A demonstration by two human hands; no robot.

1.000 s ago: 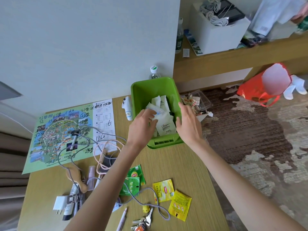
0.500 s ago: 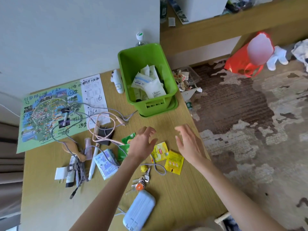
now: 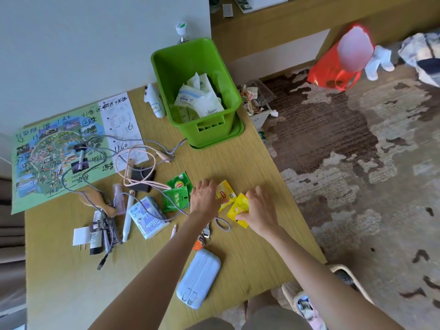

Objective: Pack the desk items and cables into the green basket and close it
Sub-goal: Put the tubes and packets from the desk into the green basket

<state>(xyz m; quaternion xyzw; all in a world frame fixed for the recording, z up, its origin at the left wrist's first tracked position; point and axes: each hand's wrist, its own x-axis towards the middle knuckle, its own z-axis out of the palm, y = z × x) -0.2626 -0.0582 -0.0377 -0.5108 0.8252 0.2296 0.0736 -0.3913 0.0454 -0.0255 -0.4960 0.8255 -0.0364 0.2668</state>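
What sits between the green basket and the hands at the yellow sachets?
Head view: only bare desk between the green basket and the left hand and right hand on yellow sachets; cable ends lie further left.

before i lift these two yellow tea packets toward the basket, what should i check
1. Left hand grips the Lipton packet: ok, fingers curl over it.
2. Right hand grips the second yellow packet: ok, thumb at its edge.
3. Room in the green basket: ok, white sachets leave the far end free.
4. Purple cable clear of the left wrist: cannot tell, it runs under the forearm.
5. Desk between hands and basket: ok, bare.
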